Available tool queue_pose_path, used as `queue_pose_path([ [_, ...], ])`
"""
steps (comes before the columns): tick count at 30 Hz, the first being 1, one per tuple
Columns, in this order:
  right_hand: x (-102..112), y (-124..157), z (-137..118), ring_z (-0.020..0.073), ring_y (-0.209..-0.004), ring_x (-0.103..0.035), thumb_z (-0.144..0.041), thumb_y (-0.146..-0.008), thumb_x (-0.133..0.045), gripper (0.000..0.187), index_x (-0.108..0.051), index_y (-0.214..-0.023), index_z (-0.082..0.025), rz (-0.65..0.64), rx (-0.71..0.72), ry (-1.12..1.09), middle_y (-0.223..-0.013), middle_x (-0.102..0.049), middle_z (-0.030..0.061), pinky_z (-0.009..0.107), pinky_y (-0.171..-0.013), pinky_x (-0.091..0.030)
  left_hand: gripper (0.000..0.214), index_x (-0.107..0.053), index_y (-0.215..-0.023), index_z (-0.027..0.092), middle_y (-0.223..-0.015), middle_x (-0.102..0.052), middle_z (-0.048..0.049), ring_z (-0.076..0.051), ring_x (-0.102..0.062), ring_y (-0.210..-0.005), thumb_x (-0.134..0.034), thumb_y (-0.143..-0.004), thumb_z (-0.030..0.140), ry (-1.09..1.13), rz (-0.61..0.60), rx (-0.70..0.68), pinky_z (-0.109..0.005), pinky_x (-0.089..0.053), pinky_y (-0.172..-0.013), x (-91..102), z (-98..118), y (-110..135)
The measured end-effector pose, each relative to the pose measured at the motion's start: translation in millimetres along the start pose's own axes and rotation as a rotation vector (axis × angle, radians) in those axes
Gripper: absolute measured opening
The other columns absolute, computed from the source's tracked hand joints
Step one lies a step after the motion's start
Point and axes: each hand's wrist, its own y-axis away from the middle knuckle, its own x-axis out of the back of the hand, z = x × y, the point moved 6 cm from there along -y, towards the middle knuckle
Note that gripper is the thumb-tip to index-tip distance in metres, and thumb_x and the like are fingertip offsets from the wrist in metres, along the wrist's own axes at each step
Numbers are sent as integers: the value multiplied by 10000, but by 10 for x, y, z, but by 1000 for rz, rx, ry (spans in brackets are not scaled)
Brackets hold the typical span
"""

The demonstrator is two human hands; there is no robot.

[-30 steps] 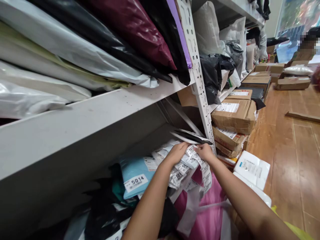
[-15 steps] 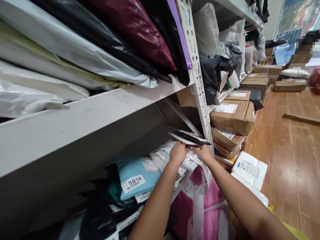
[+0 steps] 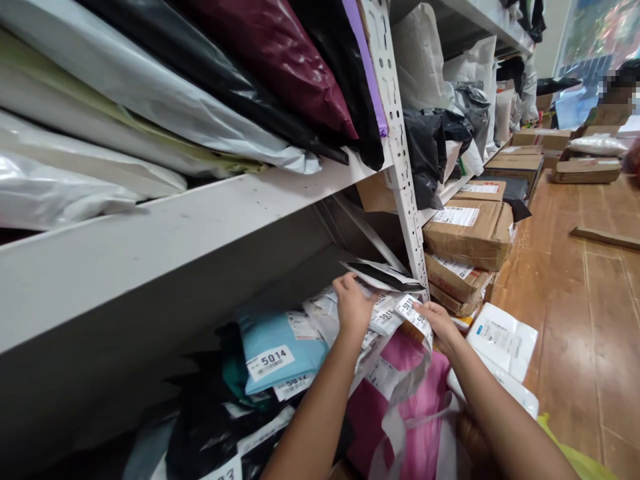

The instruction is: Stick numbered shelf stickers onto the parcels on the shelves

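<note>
At the lower shelf's right end, my left hand [image 3: 354, 305] is closed on the near left edge of a flat black-and-white mailer bag [image 3: 387, 275]. My right hand [image 3: 440, 324] pinches the edge of a strip of white number labels [image 3: 407, 308], with 5019 showing on it. The strip's pale tail curls down in front of a pink bag [image 3: 425, 380]. Below my left hand lie several white labelled packets [image 3: 385, 321]. A light-blue mailer [image 3: 285, 350] labelled 5014 rests to their left, on dark bags.
A white perforated shelf post [image 3: 400, 153] rises just beyond my hands. Overhead, the shelf edge [image 3: 210, 230] carries stuffed bags. Cardboard boxes [image 3: 467, 233] and white packages [image 3: 503, 340] line the floor at right. Part of a person [image 3: 620, 93] shows far off.
My right hand has moved right and slightly down, away from the mailer bag, drawing the label strip's end with it. My left hand stays at the mailer bag's edge.
</note>
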Motion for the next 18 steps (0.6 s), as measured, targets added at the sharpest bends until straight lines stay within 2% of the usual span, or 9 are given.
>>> queue_pose_path([
  [2, 19, 40, -49, 66, -436, -404, -589, -417, -893, 572, -496, -525, -192, -25, 22, -86, -470, -525, -63, 216, -455, -294, 420, -618, -1107, 185, -1175, -575, -118, -296, -568, -1128, -628, -714, 36, 67, 45, -106, -453, -449, -1022, 103, 37, 41],
  [5, -48, 71, -110, 79, -466, -490, -518, -421, -924, 517, -576, -585, -173, -111, 23, -103, -519, -600, -48, 215, -496, -365, 370, -703, -902, 223, -1007, -692, -54, -259, -618, -1030, -502, -700, -12, 123, -114, -263, -438, -440, -1033, 97, 59, 56],
  [7, -139, 92, -146, 104, -521, -570, -467, -456, -931, 472, -625, -664, -173, -193, 14, -103, -599, -668, -26, 232, -556, -434, 385, -739, -884, 232, -1007, -716, -38, -230, -637, -999, -456, -728, 22, 167, -209, -300, -394, -463, -1004, 73, 23, 39],
  [10, -270, 134, -214, 120, -588, -636, -404, -502, -931, 428, -655, -736, -177, -306, 9, -103, -693, -721, -9, 247, -630, -489, 444, -771, -946, 237, -1045, -697, -43, -203, -630, -1015, -392, -778, 80, 198, -285, -340, -341, -483, -959, 58, -25, 27],
  [12, -347, 175, -256, 128, -637, -664, -375, -505, -935, 439, -681, -802, -176, -404, 2, -100, -744, -741, 0, 251, -672, -504, 486, -746, -1089, 219, -1086, -674, -61, -203, -616, -1037, -364, -805, 120, 202, -300, -353, -332, -483, -946, 72, -37, 44],
  [14, -401, 216, -284, 143, -692, -685, -373, -512, -933, 488, -702, -896, -180, -499, -1, -93, -799, -754, 11, 264, -715, -512, 538, -653, -1264, 197, -1172, -659, -78, -214, -595, -1103, -344, -826, 158, 222, -316, -373, -344, -461, -978, 93, -18, 79],
  [16, -416, 230, -285, 155, -710, -691, -408, -539, -918, 500, -711, -931, -177, -531, 0, -77, -816, -756, 19, 279, -733, -514, 560, -563, -1353, 200, -1234, -656, -79, -225, -578, -1152, -337, -840, 192, 248, -347, -376, -365, -432, -1016, 102, 9, 103],
  [18, -410, 198, -258, 155, -693, -685, -455, -595, -883, 454, -719, -908, -170, -492, 0, -47, -797, -752, 25, 284, -722, -511, 525, -543, -1325, 216, -1191, -686, -64, -229, -598, -1122, -340, -842, 216, 288, -392, -327, -370, -438, -998, 91, 16, 87],
])
